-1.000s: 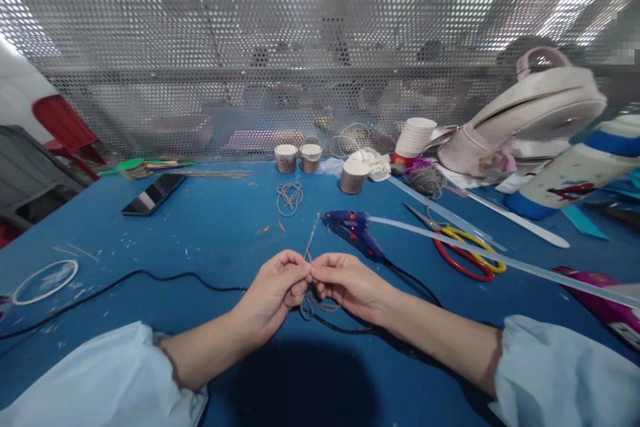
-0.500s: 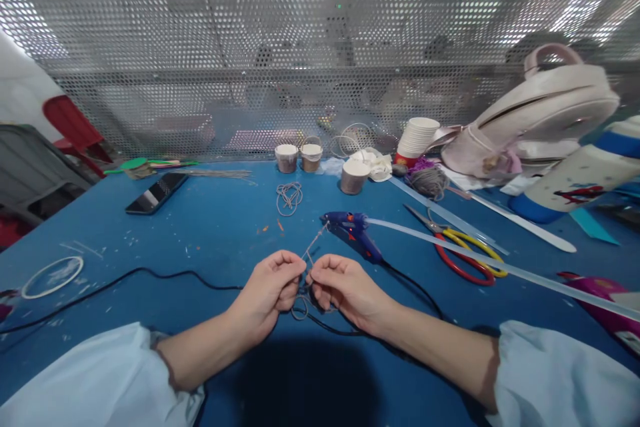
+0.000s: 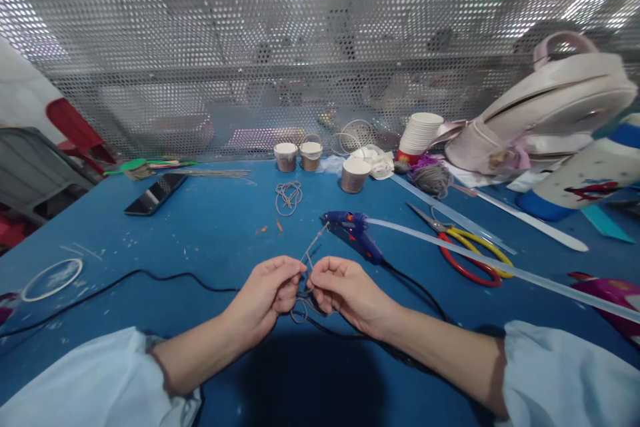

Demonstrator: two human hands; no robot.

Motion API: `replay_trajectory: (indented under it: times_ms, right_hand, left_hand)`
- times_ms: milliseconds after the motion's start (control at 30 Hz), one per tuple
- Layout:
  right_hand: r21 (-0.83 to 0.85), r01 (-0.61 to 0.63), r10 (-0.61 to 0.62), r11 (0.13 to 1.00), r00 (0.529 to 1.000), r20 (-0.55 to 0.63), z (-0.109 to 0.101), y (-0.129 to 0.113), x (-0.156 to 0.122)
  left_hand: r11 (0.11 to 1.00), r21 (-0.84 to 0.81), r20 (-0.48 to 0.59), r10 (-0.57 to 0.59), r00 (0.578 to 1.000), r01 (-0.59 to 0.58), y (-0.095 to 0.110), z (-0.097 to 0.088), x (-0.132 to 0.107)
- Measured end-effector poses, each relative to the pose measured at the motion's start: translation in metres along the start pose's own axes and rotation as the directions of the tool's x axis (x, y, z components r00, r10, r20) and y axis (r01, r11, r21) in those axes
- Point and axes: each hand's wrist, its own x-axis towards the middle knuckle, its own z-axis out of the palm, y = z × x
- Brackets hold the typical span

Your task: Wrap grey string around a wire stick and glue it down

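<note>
Both hands are close together above the blue table, pinching a thin grey cord. My left hand is closed on one part of it, and my right hand is closed on another. From the fingers the cord runs up in a narrow V toward the nozzle of a blue glue gun, which lies on its side. Loose loops of the cord hang below the fingertips. The fingers hide exactly how the strands cross. A long clear glue stick sticks out of the gun's back.
Red-and-yellow scissors lie right of the gun. Behind are a bundle of grey cord, small wrapped cups, stacked paper cups, grey yarn and a backpack. A phone, a white ring and a black cable lie left.
Both hands stay in nearly the same place, still pinching the cord. The view has shifted slightly, and the cord loops under the fingers have moved a little.
</note>
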Motion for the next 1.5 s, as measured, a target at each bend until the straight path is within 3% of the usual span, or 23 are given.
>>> replay_trajectory:
  times_ms: [1500]
  right_hand:
    - [-0.034,0.000,0.000,0.999,1.000,0.007,0.0001,0.0004,-0.0006]
  left_hand:
    - [0.999,0.038,0.013,0.014,1.000,-0.015,-0.0069,-0.0005,-0.0084]
